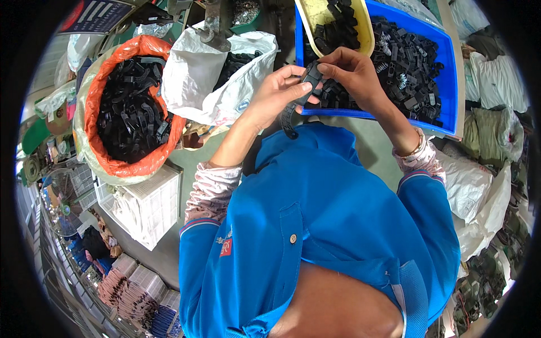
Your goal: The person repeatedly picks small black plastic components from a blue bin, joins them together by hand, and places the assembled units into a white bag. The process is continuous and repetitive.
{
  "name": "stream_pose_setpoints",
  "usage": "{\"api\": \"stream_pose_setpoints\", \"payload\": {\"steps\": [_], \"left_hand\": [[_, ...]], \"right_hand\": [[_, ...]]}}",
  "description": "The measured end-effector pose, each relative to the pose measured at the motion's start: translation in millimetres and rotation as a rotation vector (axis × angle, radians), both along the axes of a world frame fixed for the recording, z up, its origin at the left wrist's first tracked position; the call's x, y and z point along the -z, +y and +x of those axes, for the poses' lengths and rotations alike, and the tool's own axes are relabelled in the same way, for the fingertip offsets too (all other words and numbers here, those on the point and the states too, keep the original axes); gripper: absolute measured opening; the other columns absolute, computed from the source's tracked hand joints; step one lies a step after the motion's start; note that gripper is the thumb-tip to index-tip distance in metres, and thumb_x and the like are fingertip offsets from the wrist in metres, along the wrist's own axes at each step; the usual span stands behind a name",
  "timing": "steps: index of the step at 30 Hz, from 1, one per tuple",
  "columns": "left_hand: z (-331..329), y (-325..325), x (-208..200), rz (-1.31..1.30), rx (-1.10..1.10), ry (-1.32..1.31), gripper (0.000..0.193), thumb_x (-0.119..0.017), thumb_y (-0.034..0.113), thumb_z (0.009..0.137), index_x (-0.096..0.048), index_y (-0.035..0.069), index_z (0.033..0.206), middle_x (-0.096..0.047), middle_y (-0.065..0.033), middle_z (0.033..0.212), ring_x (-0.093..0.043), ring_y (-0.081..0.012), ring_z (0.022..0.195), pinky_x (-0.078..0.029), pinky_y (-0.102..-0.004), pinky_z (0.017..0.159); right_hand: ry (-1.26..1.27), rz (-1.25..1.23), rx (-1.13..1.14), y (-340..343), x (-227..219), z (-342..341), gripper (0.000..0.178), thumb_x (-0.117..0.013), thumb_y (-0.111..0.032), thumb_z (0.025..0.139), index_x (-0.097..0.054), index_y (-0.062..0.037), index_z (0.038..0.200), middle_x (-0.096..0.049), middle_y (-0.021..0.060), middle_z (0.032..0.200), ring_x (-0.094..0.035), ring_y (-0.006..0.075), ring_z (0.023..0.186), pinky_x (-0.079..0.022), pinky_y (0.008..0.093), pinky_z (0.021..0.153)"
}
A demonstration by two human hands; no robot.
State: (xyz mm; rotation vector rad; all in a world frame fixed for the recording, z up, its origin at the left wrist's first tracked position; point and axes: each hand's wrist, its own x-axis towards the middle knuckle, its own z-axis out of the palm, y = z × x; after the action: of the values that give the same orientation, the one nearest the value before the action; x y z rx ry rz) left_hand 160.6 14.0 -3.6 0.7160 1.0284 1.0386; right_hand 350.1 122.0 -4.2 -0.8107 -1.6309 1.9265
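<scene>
Work area: a crowded workshop bench and floor, packed with bags, crates and bins of black plastic parts.

Grip: both hands meet at 12 o'clock in the view, just above the blue shirt (315, 214). The left hand (276, 93) and right hand (352, 70) are both clamped on one black clip (310, 84), fingertips closed on it from either side. A black strap (288, 121) hangs from the clip's lower end toward 6 o'clock, against the shirt.

Outward: directly behind the hands, at 1 o'clock, stands a blue bin (448, 73) filled with black parts. A yellow scoop (363, 28), also holding black parts, rests on the bin's left half. At 11 o'clock lies an open white bag (197, 73) with black parts inside. At 9 to 10 o'clock stands an orange-lined sack (135, 163) full of black straps, beside a white crate (152, 208). At 3 o'clock lie white sacks (473, 186).
</scene>
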Motion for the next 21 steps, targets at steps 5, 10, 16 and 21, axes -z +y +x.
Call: {"api": "stream_pose_setpoints", "payload": {"steps": [5, 10, 16, 21], "left_hand": [[6, -3, 12, 0.097, -0.064, 0.280, 0.029, -0.069, 0.015, 0.091, -0.057, 0.004, 0.115, -0.068, -0.0065, 0.098, -0.063, -0.0096, 0.083, -0.053, -0.0252, 0.058], [5, -7, 19, 0.198, -0.205, 0.502, 0.022, -0.074, 0.016, 0.087, -0.058, 0.002, 0.091, -0.068, -0.0049, 0.086, -0.063, -0.0082, 0.073, -0.050, -0.0229, 0.057], [-16, -10, 20, 0.224, -0.254, 0.513, 0.023, -0.073, 0.013, 0.088, -0.054, 0.004, 0.080, -0.060, 0.0004, 0.069, -0.057, -0.0048, 0.060, -0.044, -0.0210, 0.052], [-28, -7, 10, 0.275, -0.282, 0.500, 0.027, -0.074, 0.009, 0.086, -0.049, 0.005, 0.078, -0.062, -0.0034, 0.086, -0.057, -0.0051, 0.072, -0.046, -0.0213, 0.062]], "right_hand": [[0.080, -0.038, 0.029, -27, 13, 0, 0.016, -0.068, -0.014, 0.092, -0.066, 0.0014, 0.097, -0.063, 0.0068, 0.111, -0.058, 0.0102, 0.096, -0.048, 0.0269, 0.085], [0.139, -0.139, 0.154, -37, 16, -5, 0.019, -0.066, -0.012, 0.093, -0.066, 0.0043, 0.102, -0.065, 0.0068, 0.103, -0.062, 0.0103, 0.090, -0.051, 0.0247, 0.082], [-0.278, 0.553, 0.107, 25, 9, -16, 0.026, -0.069, -0.016, 0.089, -0.064, 0.0014, 0.108, -0.070, 0.0108, 0.096, -0.067, 0.0160, 0.084, -0.054, 0.0296, 0.076], [-0.769, 0.812, 0.017, 81, 36, -30, 0.042, -0.074, -0.024, 0.078, -0.059, -0.0037, 0.111, -0.069, 0.0188, 0.093, -0.067, 0.0376, 0.090, -0.053, 0.0430, 0.078]]}}
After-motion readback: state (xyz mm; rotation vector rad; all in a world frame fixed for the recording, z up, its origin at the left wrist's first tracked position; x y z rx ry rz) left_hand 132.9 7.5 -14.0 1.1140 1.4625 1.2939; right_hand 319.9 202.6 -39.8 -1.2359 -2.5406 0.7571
